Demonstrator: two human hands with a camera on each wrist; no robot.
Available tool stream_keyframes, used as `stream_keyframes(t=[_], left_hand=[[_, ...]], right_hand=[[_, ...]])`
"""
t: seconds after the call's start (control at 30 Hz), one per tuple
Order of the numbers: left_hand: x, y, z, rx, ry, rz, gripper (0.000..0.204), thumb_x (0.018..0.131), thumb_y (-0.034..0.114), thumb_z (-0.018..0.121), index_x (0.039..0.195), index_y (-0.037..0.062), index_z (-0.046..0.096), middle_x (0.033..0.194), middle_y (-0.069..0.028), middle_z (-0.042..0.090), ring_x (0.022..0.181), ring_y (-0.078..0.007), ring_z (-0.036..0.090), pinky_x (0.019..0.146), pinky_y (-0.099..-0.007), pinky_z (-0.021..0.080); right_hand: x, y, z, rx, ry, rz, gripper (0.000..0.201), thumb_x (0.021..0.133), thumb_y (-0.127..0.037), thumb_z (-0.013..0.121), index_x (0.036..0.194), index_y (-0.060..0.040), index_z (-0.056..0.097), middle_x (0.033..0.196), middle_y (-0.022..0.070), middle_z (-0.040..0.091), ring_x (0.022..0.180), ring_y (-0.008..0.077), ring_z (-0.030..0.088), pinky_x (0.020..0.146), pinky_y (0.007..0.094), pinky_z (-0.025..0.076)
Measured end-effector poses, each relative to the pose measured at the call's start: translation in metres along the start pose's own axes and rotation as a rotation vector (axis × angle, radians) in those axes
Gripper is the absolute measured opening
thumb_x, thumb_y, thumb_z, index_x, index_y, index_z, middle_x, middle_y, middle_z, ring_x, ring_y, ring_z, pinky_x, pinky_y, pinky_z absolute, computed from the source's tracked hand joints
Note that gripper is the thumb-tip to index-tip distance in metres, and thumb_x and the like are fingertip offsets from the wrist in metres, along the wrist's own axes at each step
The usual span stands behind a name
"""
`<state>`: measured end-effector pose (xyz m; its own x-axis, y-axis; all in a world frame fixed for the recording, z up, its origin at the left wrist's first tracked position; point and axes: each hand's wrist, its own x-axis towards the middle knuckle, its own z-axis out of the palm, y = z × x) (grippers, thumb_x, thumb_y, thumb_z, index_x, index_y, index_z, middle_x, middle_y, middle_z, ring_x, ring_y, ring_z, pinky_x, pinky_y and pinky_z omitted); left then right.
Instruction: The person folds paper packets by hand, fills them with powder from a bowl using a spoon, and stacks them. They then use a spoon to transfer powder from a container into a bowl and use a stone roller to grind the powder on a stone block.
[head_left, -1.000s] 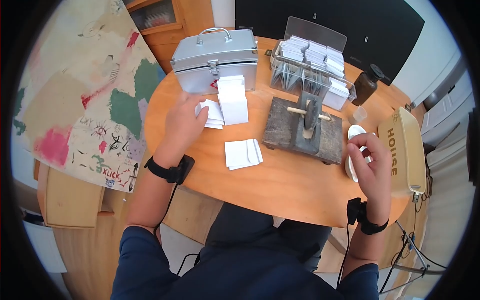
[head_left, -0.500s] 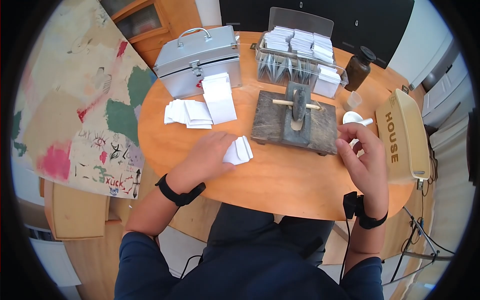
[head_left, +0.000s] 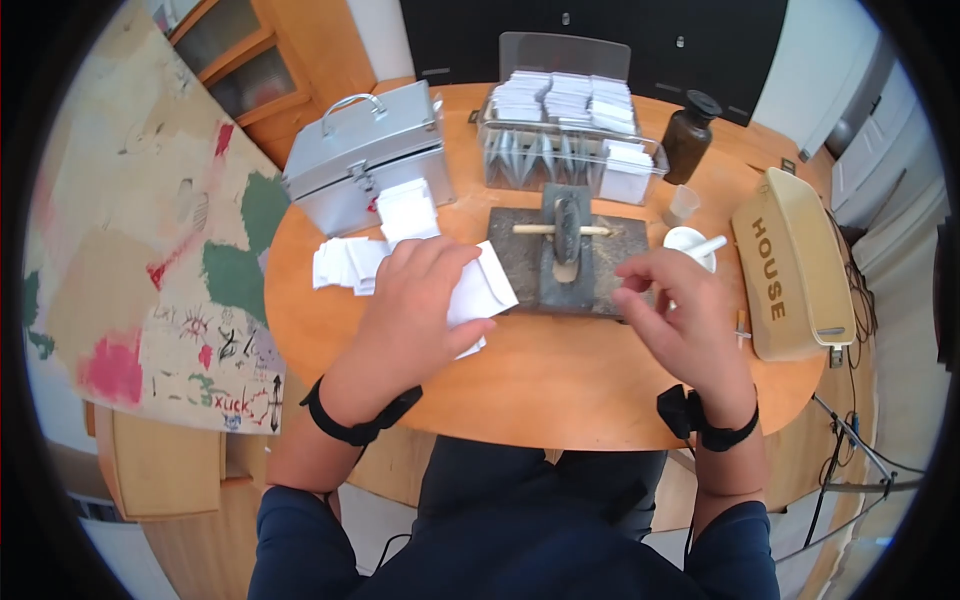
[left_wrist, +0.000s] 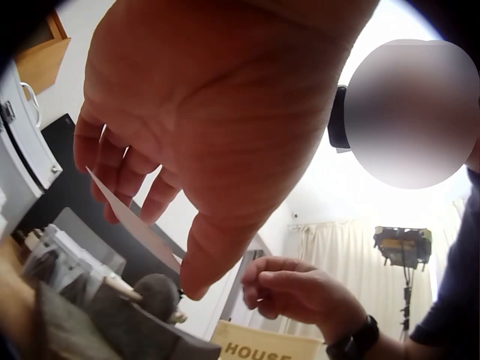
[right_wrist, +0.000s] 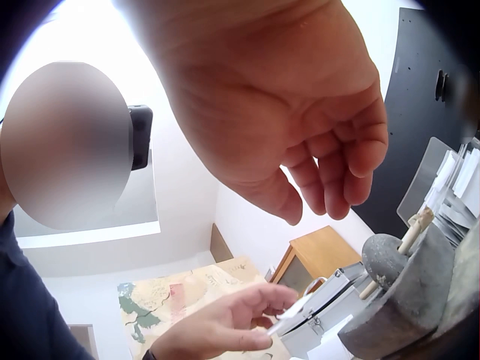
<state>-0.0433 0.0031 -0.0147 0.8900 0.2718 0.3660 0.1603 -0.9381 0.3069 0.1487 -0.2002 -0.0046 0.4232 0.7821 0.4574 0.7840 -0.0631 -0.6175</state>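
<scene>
My left hand (head_left: 410,310) pinches a small white paper envelope (head_left: 485,290) between thumb and fingers, lifted over the front left of the table. In the left wrist view the envelope (left_wrist: 135,225) appears thin and edge-on. Below it, another white envelope (head_left: 473,349) shows only at a corner, mostly hidden by the hand. My right hand (head_left: 685,310) hovers in front of a white mortar with a pestle (head_left: 690,240), its fingers loosely bent and nothing between them. A dark stone grinding trough (head_left: 567,285) with a wheel on a wooden handle sits between and beyond the hands.
Behind the left hand lie white envelopes (head_left: 345,262), beside a silver metal case (head_left: 370,165). A clear plastic box (head_left: 500,160) full of packets stands at the back, near a brown bottle (head_left: 688,140) and a small cup (head_left: 682,205). A beige bin (head_left: 790,270) stands at right.
The left hand moved from the envelopes by the case to the one at the front, grasped an envelope there and raised it. The right hand shifted slightly inward, still without anything in it.
</scene>
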Motion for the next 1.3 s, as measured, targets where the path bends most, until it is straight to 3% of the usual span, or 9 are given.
stream_keyframes(t=[0.07, 0.13, 0.2, 0.27, 0.33, 0.4, 0.7, 0.87, 1.3], left_hand=[[0.018, 0.019, 0.0, -0.032, 0.025, 0.048, 0.066, 0.065, 0.017, 0.082, 0.123, 0.0018, 0.054, 0.12, -0.0163, 0.057, 0.113, -0.0359, 0.05, 0.099, -0.0435, 0.04], [0.034, 0.034, 0.005, -0.097, 0.061, 0.122, 0.066, 0.065, 0.016, 0.082, 0.122, 0.0019, 0.054, 0.12, -0.0165, 0.057, 0.113, -0.0362, 0.05, 0.098, -0.0438, 0.04], [0.049, 0.049, 0.015, -0.166, 0.088, 0.172, 0.066, 0.065, 0.015, 0.082, 0.123, 0.0022, 0.054, 0.12, -0.0164, 0.056, 0.112, -0.0369, 0.05, 0.098, -0.0438, 0.04], [0.068, 0.065, 0.024, -0.235, 0.109, 0.255, 0.066, 0.065, 0.013, 0.081, 0.124, 0.0025, 0.053, 0.119, -0.0163, 0.056, 0.111, -0.0372, 0.05, 0.097, -0.0437, 0.041], [0.08, 0.071, 0.028, -0.26, 0.144, 0.285, 0.067, 0.065, 0.012, 0.081, 0.125, 0.0027, 0.053, 0.119, -0.0158, 0.056, 0.111, -0.0372, 0.05, 0.097, -0.0437, 0.041], [0.092, 0.075, 0.032, -0.286, 0.205, 0.274, 0.067, 0.065, 0.011, 0.08, 0.126, 0.0031, 0.052, 0.12, -0.0157, 0.056, 0.111, -0.0368, 0.05, 0.096, -0.0438, 0.042], [0.116, 0.065, 0.034, -0.248, 0.261, 0.259, 0.068, 0.064, 0.007, 0.08, 0.126, 0.0034, 0.053, 0.122, -0.0155, 0.056, 0.115, -0.0374, 0.05, 0.098, -0.0442, 0.043], [0.117, 0.052, 0.036, -0.226, 0.225, 0.247, 0.069, 0.063, 0.007, 0.081, 0.126, 0.0047, 0.053, 0.123, -0.0153, 0.056, 0.116, -0.0376, 0.05, 0.098, -0.0443, 0.043], [0.12, 0.045, 0.051, -0.341, 0.209, 0.274, 0.07, 0.065, 0.003, 0.078, 0.13, 0.005, 0.051, 0.122, -0.0175, 0.055, 0.114, -0.0367, 0.053, 0.095, -0.042, 0.044]], right_hand=[[0.004, -0.003, -0.005, -0.031, 0.002, 0.016, 0.018, 0.08, -0.011, 0.072, 0.093, -0.0011, 0.066, 0.082, 0.0124, 0.066, 0.077, 0.0291, 0.064, 0.068, 0.0371, 0.05], [0.005, 0.001, -0.013, -0.035, -0.009, -0.061, 0.014, 0.083, -0.007, 0.069, 0.096, -0.0012, 0.066, 0.082, 0.0058, 0.064, 0.069, 0.013, 0.058, 0.054, 0.0258, 0.043], [0.007, -0.001, -0.027, -0.057, -0.023, -0.027, 0.013, 0.083, -0.007, 0.069, 0.094, -0.0018, 0.066, 0.082, 0.0048, 0.064, 0.069, 0.0127, 0.058, 0.055, 0.0257, 0.043], [0.013, -0.002, -0.041, -0.028, 0.052, 0.017, 0.014, 0.081, -0.008, 0.07, 0.091, -0.0005, 0.064, 0.08, 0.0126, 0.065, 0.074, 0.0277, 0.063, 0.065, 0.0355, 0.049], [0.023, -0.004, -0.046, -0.005, 0.051, 0.123, 0.012, 0.081, -0.007, 0.069, 0.089, -0.0006, 0.063, 0.078, 0.0122, 0.064, 0.071, 0.0266, 0.062, 0.063, 0.0346, 0.048], [0.031, 0.002, -0.044, 0.034, 0.182, 0.033, 0.011, 0.081, -0.006, 0.068, 0.087, -0.0006, 0.061, 0.077, 0.012, 0.062, 0.069, 0.0258, 0.061, 0.062, 0.0342, 0.048], [0.06, 0.017, -0.019, -0.186, 0.265, -0.029, 0.028, 0.074, -0.011, 0.076, 0.089, -0.0029, 0.054, 0.081, 0.0122, 0.059, 0.075, 0.0298, 0.059, 0.067, 0.0372, 0.047], [0.061, 0.024, -0.015, 0.181, 0.204, 0.215, 0.024, 0.083, -0.006, 0.066, 0.101, -0.0021, 0.051, 0.083, 0.0112, 0.064, 0.074, 0.023, 0.066, 0.067, 0.0316, 0.052], [0.059, 0.045, -0.013, 0.375, 0.104, 0.254, 0.034, 0.084, -0.003, 0.065, 0.114, -0.0012, 0.048, 0.081, 0.0111, 0.065, 0.073, 0.0189, 0.066, 0.066, 0.0295, 0.051]])
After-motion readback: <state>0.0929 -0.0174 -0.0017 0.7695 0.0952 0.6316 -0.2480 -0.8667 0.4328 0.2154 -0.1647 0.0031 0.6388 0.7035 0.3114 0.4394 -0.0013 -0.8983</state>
